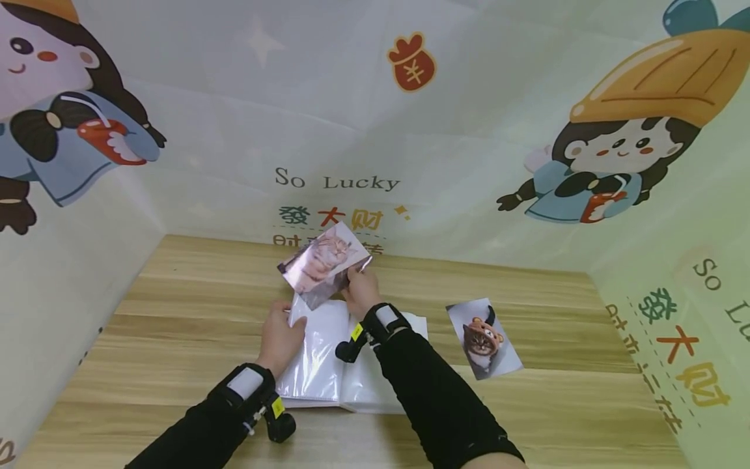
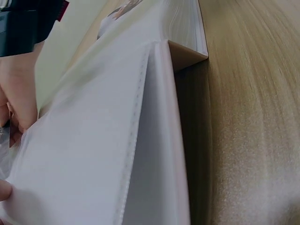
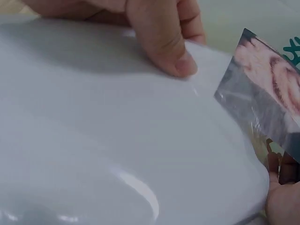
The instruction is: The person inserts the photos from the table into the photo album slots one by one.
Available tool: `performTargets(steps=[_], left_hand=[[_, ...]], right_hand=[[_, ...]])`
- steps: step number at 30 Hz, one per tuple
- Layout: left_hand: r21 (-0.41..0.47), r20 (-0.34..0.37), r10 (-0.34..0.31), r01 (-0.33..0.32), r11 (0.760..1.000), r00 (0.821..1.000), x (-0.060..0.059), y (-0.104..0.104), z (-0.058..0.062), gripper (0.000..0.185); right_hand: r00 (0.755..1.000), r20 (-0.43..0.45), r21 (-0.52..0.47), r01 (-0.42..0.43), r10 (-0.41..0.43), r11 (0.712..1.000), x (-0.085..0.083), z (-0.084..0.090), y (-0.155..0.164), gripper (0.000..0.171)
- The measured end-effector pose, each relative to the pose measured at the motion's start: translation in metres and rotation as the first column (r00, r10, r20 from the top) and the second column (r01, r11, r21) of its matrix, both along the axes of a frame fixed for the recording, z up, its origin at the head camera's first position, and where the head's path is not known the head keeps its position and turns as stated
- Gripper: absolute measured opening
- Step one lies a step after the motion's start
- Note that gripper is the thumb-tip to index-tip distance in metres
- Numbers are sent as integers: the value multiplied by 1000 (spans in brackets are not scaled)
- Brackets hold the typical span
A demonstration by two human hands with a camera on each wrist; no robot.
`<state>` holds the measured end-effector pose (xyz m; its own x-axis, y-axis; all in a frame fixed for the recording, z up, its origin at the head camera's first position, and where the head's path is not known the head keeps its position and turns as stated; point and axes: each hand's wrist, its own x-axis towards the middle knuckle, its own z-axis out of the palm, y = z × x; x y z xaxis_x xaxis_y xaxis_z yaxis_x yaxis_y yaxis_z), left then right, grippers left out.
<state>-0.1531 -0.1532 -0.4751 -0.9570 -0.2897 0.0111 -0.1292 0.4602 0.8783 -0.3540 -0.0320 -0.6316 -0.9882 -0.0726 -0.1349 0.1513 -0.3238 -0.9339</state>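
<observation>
An open photo album (image 1: 328, 371) with clear plastic sleeves lies on the wooden table (image 1: 176, 312). My left hand (image 1: 281, 339) holds the left page at its top edge, with the thumb (image 3: 164, 47) pressing on the glossy sleeve (image 3: 117, 140). My right hand (image 1: 362, 290) pinches a cat photo (image 1: 324, 264) by its lower right corner and holds it tilted just above the album's far edge. The right wrist view shows that photo (image 3: 267, 98) at the sleeve's edge. The left wrist view looks along the album pages (image 2: 93, 154).
A second cat photo (image 1: 483, 337) lies flat on the table to the right of the album. Printed cartoon backdrop walls (image 1: 375, 130) enclose the table at the back and on both sides. The album's cover corner (image 2: 187, 54) rests on the wood.
</observation>
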Motion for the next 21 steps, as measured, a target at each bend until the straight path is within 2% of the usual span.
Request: performTargets(steps=[1, 2, 3, 4, 5, 6, 8, 9, 10, 12, 13, 14, 18, 19, 21], left_hand=[[5, -1, -2, 2, 1000, 1000, 0, 0, 0, 33], [7, 1, -3, 3, 1000, 1000, 0, -1, 0, 33], [10, 3, -5, 5, 1000, 1000, 0, -1, 0, 34], [16, 6, -6, 6, 1000, 1000, 0, -2, 0, 34], [18, 12, -7, 7, 1000, 1000, 0, -2, 0, 35], [18, 18, -9, 9, 1000, 1000, 0, -2, 0, 36], [21, 33, -12, 12, 1000, 999, 0, -2, 1, 38], [24, 39, -13, 12, 1000, 999, 0, -2, 2, 39], [27, 46, -15, 14, 1000, 999, 0, -2, 2, 40], [30, 56, -14, 13, 999, 998, 0, -1, 3, 42], [31, 58, -15, 13, 999, 998, 0, -1, 4, 43], [33, 59, -15, 13, 999, 998, 0, -1, 4, 43], [46, 65, -16, 13, 999, 998, 1, 0, 5, 44], [51, 69, -19, 16, 999, 997, 0, 0, 5, 44], [56, 78, -24, 20, 998, 997, 0, 0, 5, 44]], right_hand=[[992, 122, -96, 39, -27, 995, 6, 9, 0, 22], [991, 132, -54, 15, -8, 998, 22, 34, 2, 25], [995, 91, -19, -32, 33, 999, 2, 4, 5, 26], [998, 42, 84, -52, 48, 995, 11, 20, 9, 26], [998, -3, 185, -57, 58, 981, 12, 23, 13, 25], [998, -26, 285, -50, 60, 957, 13, 29, 16, 27], [996, -53, 425, -39, 67, 904, 24, 56, 21, 33], [995, -64, 447, -39, 75, 894, 16, 47, 25, 34], [997, -42, 472, -43, 71, 881, 40, 88, 28, 36], [997, -20, 436, -64, 81, 898, 42, 100, 32, 37], [997, 6, 426, -75, 81, 902, 51, 116, 34, 38], [996, 18, 411, -82, 82, 908, 47, 115, 35, 37], [997, 4, 452, -72, 79, 889, 62, 143, 37, 34], [997, 25, 464, -73, 70, 883, 69, 155, 36, 35], [998, 16, 466, -67, 67, 882, 72, 162, 36, 35]])
